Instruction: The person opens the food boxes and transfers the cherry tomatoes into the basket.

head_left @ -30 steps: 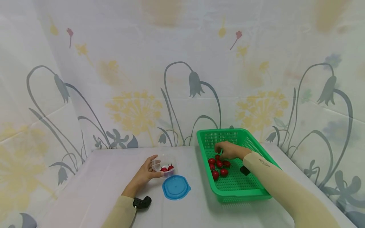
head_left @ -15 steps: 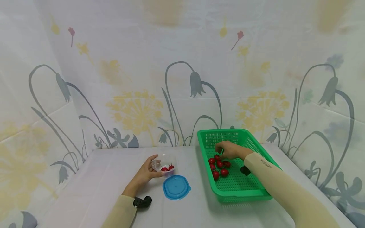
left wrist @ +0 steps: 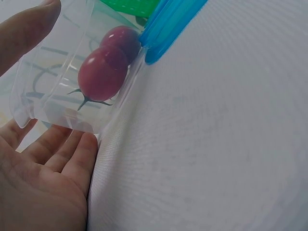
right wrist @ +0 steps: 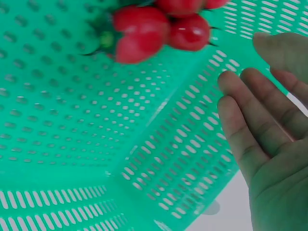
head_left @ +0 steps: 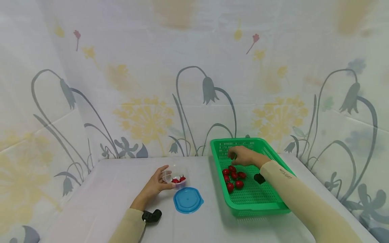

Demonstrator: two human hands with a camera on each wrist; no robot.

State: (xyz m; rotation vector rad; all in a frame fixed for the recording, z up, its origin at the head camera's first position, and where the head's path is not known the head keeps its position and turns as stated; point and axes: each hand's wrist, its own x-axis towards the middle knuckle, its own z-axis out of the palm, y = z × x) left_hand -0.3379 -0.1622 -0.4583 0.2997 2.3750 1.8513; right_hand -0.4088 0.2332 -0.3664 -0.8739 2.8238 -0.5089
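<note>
My left hand point(head_left: 154, 185) holds a small clear plastic container point(head_left: 179, 170), tipped on its side on the table, with thumb and fingers on opposite sides. Inside it lie red cherry tomatoes point(left wrist: 102, 73); two show in the left wrist view. Just in front is a round blue lid point(head_left: 187, 200). Over the far part of a green plastic basket point(head_left: 252, 209) hangs my right hand point(head_left: 243, 156), fingers loosely bent, with nothing seen between them in the right wrist view. Several cherry tomatoes point(head_left: 234, 176) lie below it, towards the basket's left side, apart from the fingers.
A white cloth point(head_left: 121, 175) covers the table. Behind it stands a flower-printed curtain point(head_left: 146, 84). The basket's raised rim surrounds the right hand, and the right forearm crosses its right side. Table surface lies between lid and basket.
My right hand has risen a little from the tomatoes, and the farthest tomato has shifted slightly. The left hand and container have stayed in place.
</note>
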